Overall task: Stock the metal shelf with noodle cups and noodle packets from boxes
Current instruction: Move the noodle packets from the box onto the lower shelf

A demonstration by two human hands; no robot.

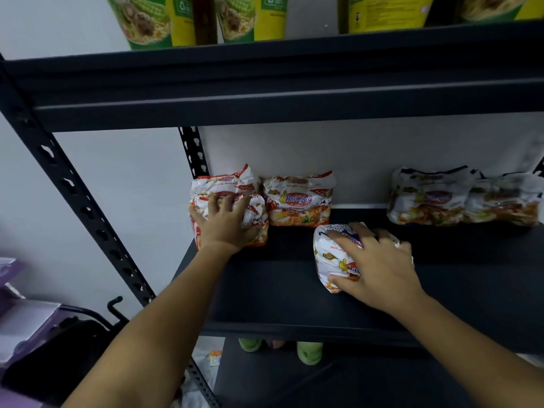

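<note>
On the dark metal shelf (265,295), my left hand (226,222) grips a white-and-red noodle packet (256,213) at the back left, in front of another packet (223,181). A third white-and-red packet (298,198) stands upright beside them against the wall. My right hand (376,266) holds a white packet (329,260) lying mid-shelf, fingers curled over its top. Two packets with dark trim, one (426,195) and its neighbour (503,201), stand at the back right. Green-and-yellow noodle cups (153,19) sit on the shelf above.
The perforated black upright (73,184) runs diagonally at the left, with a second post (192,151) at the back. A lower shelf (323,384) lies underneath. Green slippers (309,351) show on the floor. A black bag (53,351) and purple items (11,290) sit at the lower left.
</note>
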